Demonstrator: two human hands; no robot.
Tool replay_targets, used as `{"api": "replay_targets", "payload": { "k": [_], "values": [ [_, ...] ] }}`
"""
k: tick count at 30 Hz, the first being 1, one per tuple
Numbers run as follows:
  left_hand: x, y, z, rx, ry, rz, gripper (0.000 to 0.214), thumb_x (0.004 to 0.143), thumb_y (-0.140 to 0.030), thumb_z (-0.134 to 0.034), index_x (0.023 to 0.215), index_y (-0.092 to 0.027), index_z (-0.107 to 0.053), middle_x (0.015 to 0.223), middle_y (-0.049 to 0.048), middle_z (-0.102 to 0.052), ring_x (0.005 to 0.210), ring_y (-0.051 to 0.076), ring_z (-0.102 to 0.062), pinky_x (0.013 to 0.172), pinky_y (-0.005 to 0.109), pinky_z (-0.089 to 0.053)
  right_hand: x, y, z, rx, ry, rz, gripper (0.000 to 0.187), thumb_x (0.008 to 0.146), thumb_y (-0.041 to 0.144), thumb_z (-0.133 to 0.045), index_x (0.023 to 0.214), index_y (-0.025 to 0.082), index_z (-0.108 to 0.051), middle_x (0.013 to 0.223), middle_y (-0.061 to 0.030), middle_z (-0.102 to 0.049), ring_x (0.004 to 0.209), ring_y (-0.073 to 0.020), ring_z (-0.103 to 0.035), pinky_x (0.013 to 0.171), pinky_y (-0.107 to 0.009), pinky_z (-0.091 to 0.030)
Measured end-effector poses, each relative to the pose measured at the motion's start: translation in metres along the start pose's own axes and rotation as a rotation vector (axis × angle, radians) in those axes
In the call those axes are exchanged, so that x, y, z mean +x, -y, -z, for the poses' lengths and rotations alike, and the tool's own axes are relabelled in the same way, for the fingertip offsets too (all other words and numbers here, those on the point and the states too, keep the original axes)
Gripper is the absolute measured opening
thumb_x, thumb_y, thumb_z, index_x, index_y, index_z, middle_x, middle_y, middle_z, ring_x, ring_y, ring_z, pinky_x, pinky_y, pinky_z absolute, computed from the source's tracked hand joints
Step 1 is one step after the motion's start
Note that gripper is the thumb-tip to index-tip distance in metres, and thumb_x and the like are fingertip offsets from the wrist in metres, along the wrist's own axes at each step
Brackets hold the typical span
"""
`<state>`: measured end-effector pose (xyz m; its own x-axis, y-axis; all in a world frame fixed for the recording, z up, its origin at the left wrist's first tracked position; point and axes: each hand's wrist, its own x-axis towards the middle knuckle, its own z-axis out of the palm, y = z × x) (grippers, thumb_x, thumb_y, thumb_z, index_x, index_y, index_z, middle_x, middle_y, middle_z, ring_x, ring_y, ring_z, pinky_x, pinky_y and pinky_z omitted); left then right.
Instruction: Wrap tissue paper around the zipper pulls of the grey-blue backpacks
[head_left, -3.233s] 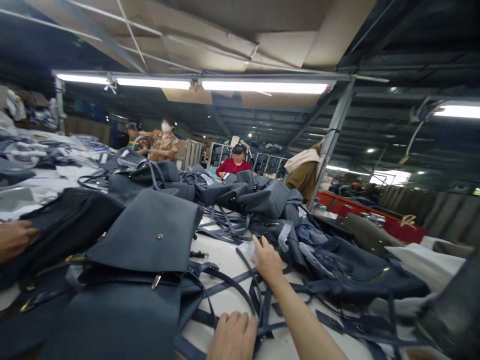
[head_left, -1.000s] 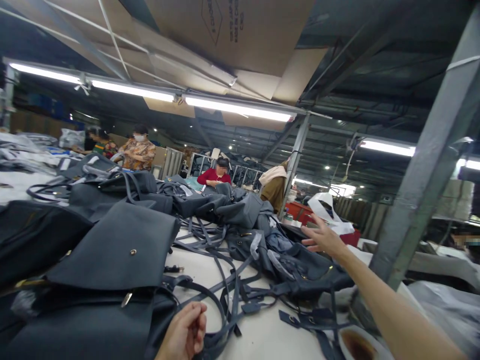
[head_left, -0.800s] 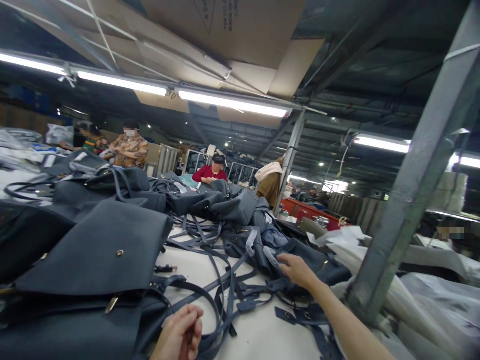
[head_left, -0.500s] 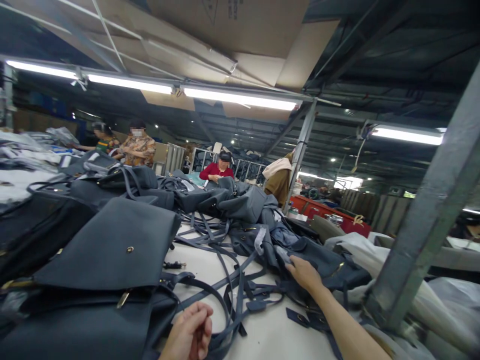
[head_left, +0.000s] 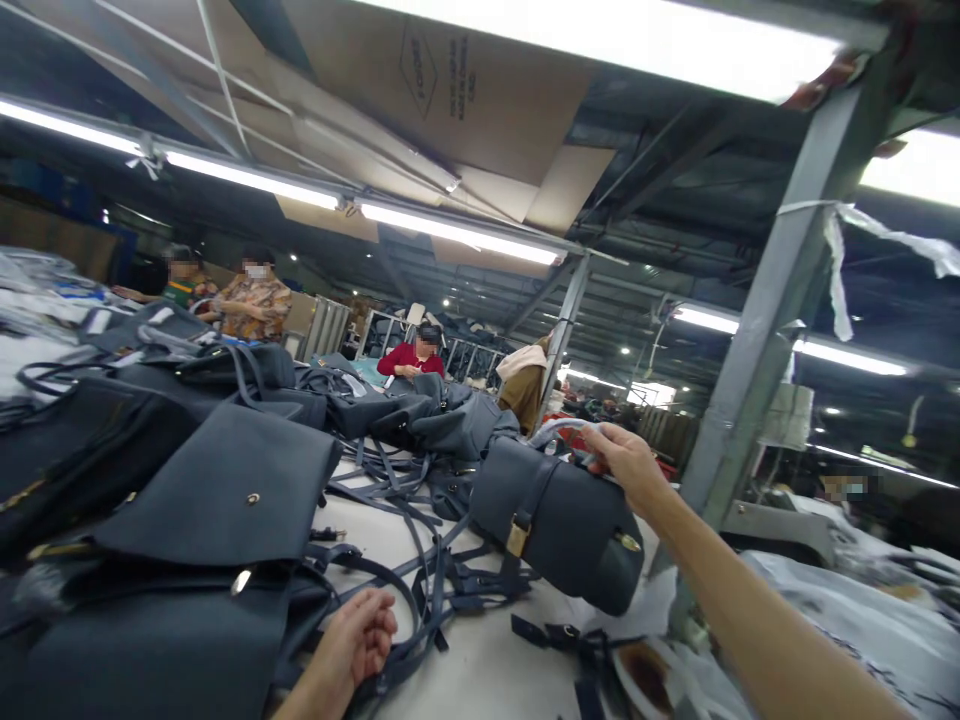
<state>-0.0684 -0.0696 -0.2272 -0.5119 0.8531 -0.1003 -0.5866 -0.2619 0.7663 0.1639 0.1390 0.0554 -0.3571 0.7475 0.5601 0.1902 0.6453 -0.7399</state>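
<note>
The right hand (head_left: 628, 462) grips the top handle (head_left: 559, 430) of the grey leather handbag (head_left: 555, 525), which appears light and soft-sided; the left hand (head_left: 352, 635) rests released beside loose straps (head_left: 431, 600).

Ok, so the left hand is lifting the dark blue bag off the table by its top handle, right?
Not quite: it's the right hand that lifts the dark blue bag off the table by its top handle, as the head view shows. The left hand lies low, beside a strap.
</note>
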Motion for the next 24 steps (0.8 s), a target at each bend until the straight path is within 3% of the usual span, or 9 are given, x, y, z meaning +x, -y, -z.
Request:
{"api": "replay_targets", "payload": {
  "k": [5, 7, 10, 12, 14, 17, 21, 24],
  "values": [
    [-0.032, -0.005, -0.005, -0.020, 0.048, -0.057, 0.046, 0.057, -0.049, -0.084, 0.080, -0.016, -0.063, 0.077, 0.0043, -0.069, 0.062, 0.014, -0.064, 0.049, 0.019, -0.044, -0.042, 0.045, -0.005, 0.213, 0.026, -0.058, 0.047, 0.063, 0.064, -0.071, 0.063, 0.020, -0.052, 0.055, 0.0077, -0.042, 0.044, -0.0071, -0.039, 0.042, -0.021, -0.039],
    [-0.054, -0.009, -0.011, -0.027, 0.158, -0.010, 0.052, 0.057, -0.057, -0.082, 0.085, -0.016, -0.066, 0.088, 0.0074, -0.071, 0.074, 0.017, -0.067, 0.056, 0.021, -0.046, -0.060, 0.051, -0.007, 0.275, 0.068, -0.102, 0.048, 0.063, 0.063, -0.072, 0.062, 0.021, -0.050, 0.056, 0.0074, -0.043, 0.043, -0.0063, -0.037, 0.042, -0.020, -0.040],
    [-0.097, -0.022, -0.029, -0.052, 0.390, 0.002, 0.055, 0.070, -0.066, -0.067, 0.094, -0.016, -0.067, 0.098, 0.0113, -0.072, 0.087, 0.021, -0.067, 0.067, 0.027, -0.048, -0.082, 0.053, -0.017, 0.333, 0.147, -0.164, 0.048, 0.063, 0.063, -0.071, 0.063, 0.021, -0.049, 0.056, 0.0075, -0.043, 0.040, -0.0056, -0.037, 0.039, -0.020, -0.038],
    [-0.127, -0.036, -0.045, -0.029, 0.521, -0.041, 0.052, 0.078, -0.063, -0.060, 0.098, -0.016, -0.065, 0.098, 0.0135, -0.071, 0.091, 0.024, -0.067, 0.070, 0.029, -0.049, -0.090, 0.052, -0.029, 0.350, 0.191, -0.199, 0.048, 0.064, 0.063, -0.071, 0.063, 0.020, -0.049, 0.055, 0.0076, -0.042, 0.039, -0.0052, -0.035, 0.037, -0.020, -0.036],
    [-0.150, -0.048, -0.061, 0.049, 0.575, -0.084, 0.051, 0.078, -0.060, -0.063, 0.099, -0.014, -0.064, 0.096, 0.0151, -0.072, 0.089, 0.025, -0.068, 0.069, 0.029, -0.049, -0.094, 0.050, -0.041, 0.351, 0.221, -0.219, 0.047, 0.065, 0.063, -0.069, 0.063, 0.020, -0.050, 0.055, 0.0074, -0.043, 0.039, -0.0050, -0.034, 0.037, -0.020, -0.034],
    [-0.161, -0.059, -0.081, 0.149, 0.475, -0.071, 0.052, 0.078, -0.060, -0.063, 0.094, -0.011, -0.063, 0.088, 0.0160, -0.072, 0.078, 0.023, -0.069, 0.061, 0.027, -0.050, -0.098, 0.044, -0.059, 0.316, 0.250, -0.200, 0.046, 0.066, 0.061, -0.070, 0.063, 0.018, -0.054, 0.056, 0.0059, -0.047, 0.042, -0.0057, -0.037, 0.039, -0.019, -0.033],
    [-0.147, -0.063, -0.092, 0.151, 0.249, 0.028, 0.046, 0.080, -0.056, -0.063, 0.086, -0.011, -0.061, 0.075, 0.0113, -0.072, 0.060, 0.017, -0.067, 0.046, 0.021, -0.047, -0.102, 0.034, -0.065, 0.228, 0.297, -0.138, 0.043, 0.069, 0.059, -0.069, 0.066, 0.018, -0.058, 0.059, 0.0041, -0.053, 0.049, -0.0073, -0.042, 0.046, -0.019, -0.036],
    [-0.137, -0.064, -0.090, 0.179, 0.210, -0.044, 0.039, 0.076, -0.050, -0.069, 0.076, -0.013, -0.060, 0.066, 0.0071, -0.070, 0.053, 0.014, -0.065, 0.042, 0.018, -0.045, -0.104, 0.022, -0.048, 0.132, 0.296, -0.118, 0.041, 0.082, 0.058, -0.053, 0.095, 0.020, -0.061, 0.073, 0.0009, -0.061, 0.059, -0.0105, -0.054, 0.056, -0.021, -0.045]
  ]
}}
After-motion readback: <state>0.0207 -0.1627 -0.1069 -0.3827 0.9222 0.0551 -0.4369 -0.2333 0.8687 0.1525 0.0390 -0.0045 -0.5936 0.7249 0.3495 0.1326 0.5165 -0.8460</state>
